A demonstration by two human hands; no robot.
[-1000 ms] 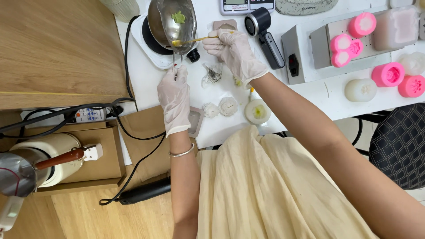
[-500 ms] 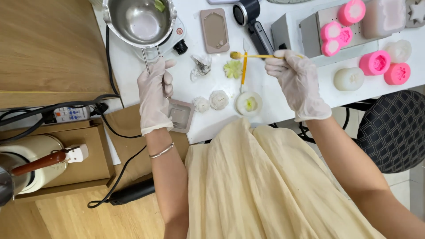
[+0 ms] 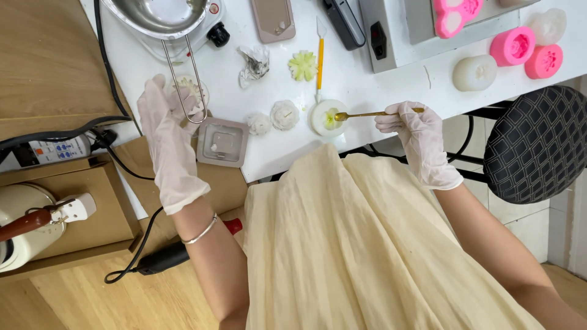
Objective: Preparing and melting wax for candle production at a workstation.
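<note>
My right hand [image 3: 417, 131], in a thin glove, holds a small gold spoon [image 3: 367, 114] by its handle. The spoon's bowl rests over a round white candle [image 3: 326, 117] with a yellow-green centre near the table's front edge. My gloved left hand [image 3: 166, 131] is spread open beside the wire handle [image 3: 181, 78] of a steel pot [image 3: 160, 15], fingers just touching it. The pot sits on a small white hot plate [image 3: 211, 24].
White flower shapes [image 3: 274, 118], a green flower [image 3: 303, 65], an orange-handled tool [image 3: 319, 58], a square grey mould [image 3: 222, 143] and crumpled plastic [image 3: 253, 61] lie on the white table [image 3: 367, 85]. Pink moulds [image 3: 527, 52] sit right. Cables, a kettle [image 3: 24, 223], a black chair [image 3: 531, 143].
The spoon came down from mid-table to the round white candle. My left hand let go of the pot's handle and opened. The view shifted, so everything sits higher in frame.
</note>
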